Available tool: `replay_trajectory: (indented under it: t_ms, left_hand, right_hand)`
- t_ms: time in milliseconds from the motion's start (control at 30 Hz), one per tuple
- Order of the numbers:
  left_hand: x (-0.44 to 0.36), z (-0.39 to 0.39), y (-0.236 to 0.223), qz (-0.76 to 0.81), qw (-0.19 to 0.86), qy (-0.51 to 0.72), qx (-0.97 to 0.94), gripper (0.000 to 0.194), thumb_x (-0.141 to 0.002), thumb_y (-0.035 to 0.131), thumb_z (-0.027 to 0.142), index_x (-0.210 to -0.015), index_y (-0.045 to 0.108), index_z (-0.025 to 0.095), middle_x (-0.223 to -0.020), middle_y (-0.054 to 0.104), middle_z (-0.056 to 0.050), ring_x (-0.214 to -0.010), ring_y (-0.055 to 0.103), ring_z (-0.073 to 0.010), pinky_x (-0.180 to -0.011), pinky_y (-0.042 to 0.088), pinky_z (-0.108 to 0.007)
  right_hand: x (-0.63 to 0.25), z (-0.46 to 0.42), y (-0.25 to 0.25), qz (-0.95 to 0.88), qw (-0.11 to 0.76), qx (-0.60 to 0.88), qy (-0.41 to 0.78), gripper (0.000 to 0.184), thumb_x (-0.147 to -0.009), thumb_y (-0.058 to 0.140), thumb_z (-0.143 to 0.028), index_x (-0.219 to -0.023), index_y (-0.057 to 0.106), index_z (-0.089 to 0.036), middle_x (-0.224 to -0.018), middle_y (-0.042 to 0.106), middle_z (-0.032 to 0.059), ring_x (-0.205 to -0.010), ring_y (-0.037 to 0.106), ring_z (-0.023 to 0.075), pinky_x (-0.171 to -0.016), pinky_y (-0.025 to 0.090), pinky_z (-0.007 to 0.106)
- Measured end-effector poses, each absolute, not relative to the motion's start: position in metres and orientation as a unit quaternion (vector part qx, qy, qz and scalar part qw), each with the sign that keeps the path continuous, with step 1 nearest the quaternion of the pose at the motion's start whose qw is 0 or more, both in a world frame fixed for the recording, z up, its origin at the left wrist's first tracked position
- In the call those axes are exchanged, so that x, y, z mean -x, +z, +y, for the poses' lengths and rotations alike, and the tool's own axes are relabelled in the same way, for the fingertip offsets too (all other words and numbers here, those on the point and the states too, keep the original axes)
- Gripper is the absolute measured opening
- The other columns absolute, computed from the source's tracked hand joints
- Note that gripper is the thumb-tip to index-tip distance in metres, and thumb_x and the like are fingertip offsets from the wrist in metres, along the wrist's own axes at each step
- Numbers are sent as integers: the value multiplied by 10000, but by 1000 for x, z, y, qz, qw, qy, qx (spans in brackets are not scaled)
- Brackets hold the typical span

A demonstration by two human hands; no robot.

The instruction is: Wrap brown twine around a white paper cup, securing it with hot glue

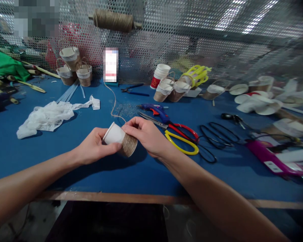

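Note:
A white paper cup (pixel 114 137) is tilted on its side above the blue table, its lower part wrapped in brown twine (pixel 129 145). My left hand (pixel 99 144) grips the cup near its rim, thumb along the near side. On the far side of the cup, my right hand (pixel 143 134) pinches the twine at the edge of the wrapped part. From there a loose length of the twine runs back across the table toward the phone. Just beyond my right hand lie scissors (pixel 181 148) with one red and one yellow handle, and a blue glue gun (pixel 156 111).
White lace fabric (pixel 47 116) lies at left. Twine-wrapped cups with handles (pixel 84 75) stand at the back beside an upright phone (pixel 110 65). A twine spool (pixel 113 21) hangs on the perforated screen. Pliers (pixel 135 91), black cable (pixel 217 134) and a purple object (pixel 270 158) lie farther right.

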State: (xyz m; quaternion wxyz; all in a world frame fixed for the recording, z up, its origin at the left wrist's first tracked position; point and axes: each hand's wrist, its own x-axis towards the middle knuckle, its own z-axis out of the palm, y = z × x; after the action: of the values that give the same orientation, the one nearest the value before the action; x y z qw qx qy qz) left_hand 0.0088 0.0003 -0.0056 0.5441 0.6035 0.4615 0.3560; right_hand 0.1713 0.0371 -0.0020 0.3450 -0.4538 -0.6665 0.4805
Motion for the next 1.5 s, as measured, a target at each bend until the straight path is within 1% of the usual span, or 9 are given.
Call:
replay_trajectory:
  t_ms: [333,467,567,800,933,1133,1233,1400,1500]
  left_hand:
    - [-6,-1,-11,393,416,404,-714,96,-689,568,193,-659,578,102,-590,526,13,-515,439,-75,-491,375,-181]
    - [-2,1,-9,379,359,429,-737,120,-727,568,203,-758,632,107,-756,630,-32,-621,533,-109,-555,416,-190]
    - [2,4,-7,390,377,425,-725,165,-747,568,246,-798,651,113,-819,651,-47,-675,555,-131,-599,435,-207]
    - [3,13,-11,382,578,443,-569,306,-665,673,262,-932,628,120,-837,668,-44,-731,574,-131,-728,449,-245]
    - [3,13,-9,387,585,438,-562,280,-660,668,235,-910,634,114,-822,665,-38,-722,573,-127,-724,443,-242]
    - [3,10,-7,410,558,406,-596,225,-666,634,209,-863,637,101,-752,652,-28,-647,548,-115,-668,439,-237]
    - [3,10,-8,402,552,400,-611,221,-679,611,214,-872,646,112,-774,665,-36,-692,568,-135,-712,444,-261]
    - [1,10,-10,384,549,397,-628,225,-730,541,235,-884,666,129,-815,682,-49,-790,586,-168,-801,433,-305]
    - [1,9,-11,387,544,391,-634,250,-763,502,261,-894,668,128,-831,684,-53,-813,589,-177,-824,426,-316]
  right_hand:
    - [-177,41,6,-645,371,425,516,268,-747,562,-413,-800,529,-152,-791,567,16,-712,521,106,-677,421,263]
    - [-189,44,17,-693,260,395,545,365,-754,547,-460,-974,538,-169,-953,597,53,-822,565,144,-709,464,289]
    - [-194,44,25,-723,214,383,534,386,-737,592,-398,-1044,523,-174,-1027,596,62,-885,577,161,-761,473,307]
    - [-188,32,30,-788,245,388,411,371,-723,618,-280,-1059,503,-173,-1047,589,59,-892,578,165,-821,459,344]
    - [-192,36,38,-804,237,389,382,375,-724,612,-303,-1058,510,-166,-1076,586,72,-920,574,173,-807,463,329]
    - [-228,92,40,-721,227,639,145,213,-803,509,-306,-903,593,-138,-948,620,117,-912,564,241,-817,407,387]
    - [-244,120,22,-699,157,677,167,114,-717,631,-221,-762,619,-117,-841,623,128,-854,579,271,-771,427,411]
    - [-252,142,-1,-673,130,695,216,277,-854,482,-314,-1095,522,-183,-1119,536,65,-930,551,168,-776,471,368]
    - [-253,140,2,-661,165,691,241,264,-840,505,-301,-1060,533,-156,-1037,570,66,-853,571,159,-728,485,354]
